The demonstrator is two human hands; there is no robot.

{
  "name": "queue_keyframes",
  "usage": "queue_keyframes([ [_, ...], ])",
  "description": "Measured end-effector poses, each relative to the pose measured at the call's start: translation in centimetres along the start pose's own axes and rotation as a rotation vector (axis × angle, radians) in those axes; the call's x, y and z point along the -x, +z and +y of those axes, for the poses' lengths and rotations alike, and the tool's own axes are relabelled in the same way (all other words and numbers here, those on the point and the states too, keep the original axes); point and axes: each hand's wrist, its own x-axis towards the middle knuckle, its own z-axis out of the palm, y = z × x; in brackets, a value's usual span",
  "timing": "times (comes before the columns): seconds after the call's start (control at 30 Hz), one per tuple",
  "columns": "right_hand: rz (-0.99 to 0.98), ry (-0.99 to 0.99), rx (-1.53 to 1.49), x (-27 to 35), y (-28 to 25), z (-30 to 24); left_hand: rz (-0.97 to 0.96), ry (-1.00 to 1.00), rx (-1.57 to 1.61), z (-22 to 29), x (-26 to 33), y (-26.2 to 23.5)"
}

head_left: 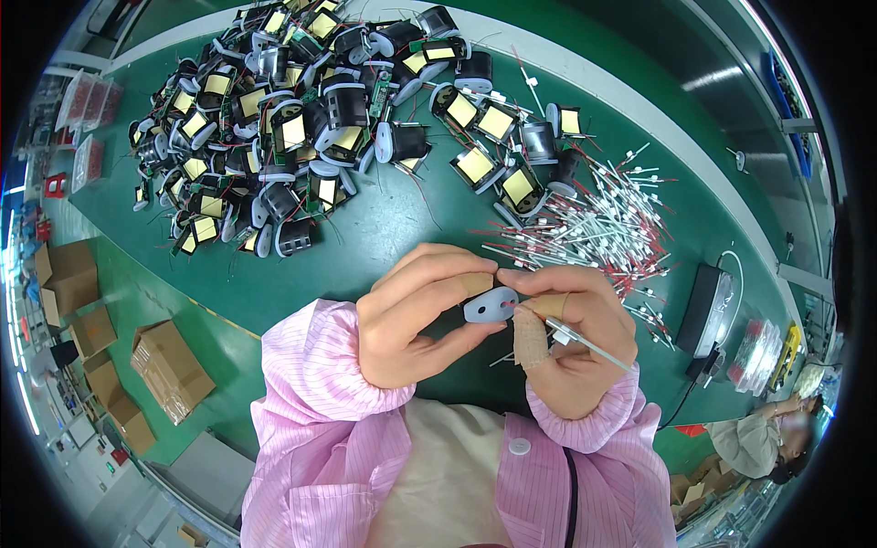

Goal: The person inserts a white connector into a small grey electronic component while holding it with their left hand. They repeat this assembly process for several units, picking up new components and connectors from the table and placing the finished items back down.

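Observation:
Close in front of me, my left hand point(406, 315) grips a small black housing by its grey oval end cap point(491, 305), which has a dark hole in it. Fingers hide most of the housing. My right hand point(585, 333) meets the cap's right end, with a thin white-sleeved lead point(594, 347) held across its fingers. A bit of red shows in the cap beside the right fingertips. Tan tape point(531, 338) wraps some fingers. A pile of similar leads point(594, 224) with red wires lies just beyond my right hand.
Many black housings point(345, 105) with yellow pads and grey caps are heaped across the far side of the green table point(365, 260). A black box point(703, 310) with a cable stands at the right. Cardboard boxes point(171, 370) sit at the left; another person point(758, 438) is at lower right.

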Motion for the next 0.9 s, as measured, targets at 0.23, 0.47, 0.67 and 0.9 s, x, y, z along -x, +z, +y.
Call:
queue_keyframes([
  [0.23,-0.02,0.021,-0.012,0.0,-0.3,-0.37,-0.02,0.05,-0.035,-0.04,-0.01,-0.09],
  [0.47,-0.011,-0.008,-0.06,0.14,-0.19,-0.35,-0.041,0.08,-0.037,-0.18,0.11,-0.22],
  [0.67,-0.018,-0.02,-0.038,0.08,-0.21,-0.28,-0.039,0.099,-0.034,-0.28,0.06,-0.25],
  [0.9,-0.007,0.0,-0.014,0.11,-0.14,-0.26,-0.019,0.112,-0.044,-0.36,0.08,0.02],
])
